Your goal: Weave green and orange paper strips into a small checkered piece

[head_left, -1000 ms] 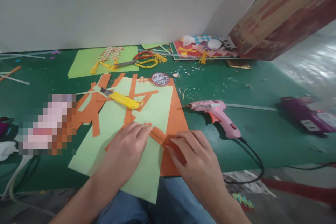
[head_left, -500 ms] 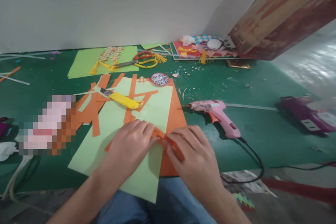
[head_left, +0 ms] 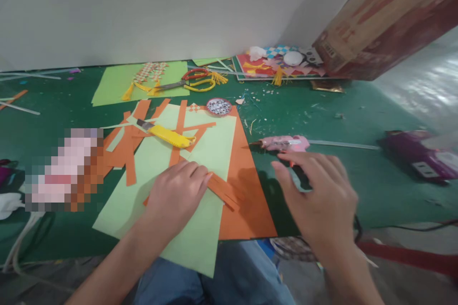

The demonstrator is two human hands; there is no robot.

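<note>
My left hand (head_left: 175, 195) lies on a light green paper sheet (head_left: 164, 186), its curled fingers pressing the end of some folded orange paper strips (head_left: 223, 193). My right hand (head_left: 318, 195) hovers open, fingers spread, just above the handle of a pink glue gun (head_left: 282, 143) lying on the green table. An orange sheet (head_left: 246, 186) sits under the green one. The right hand hides the gun's handle.
A yellow utility knife (head_left: 168, 136) rests on loose orange strips. Scissors (head_left: 189, 81), a round dish of googly eyes (head_left: 219, 106), a purple tool (head_left: 418, 155), a cardboard box (head_left: 390, 19) and a black cord (head_left: 411, 227) surround the work area.
My right hand let go of the orange strips and moved right, over the glue gun. The left hand stayed on the strips.
</note>
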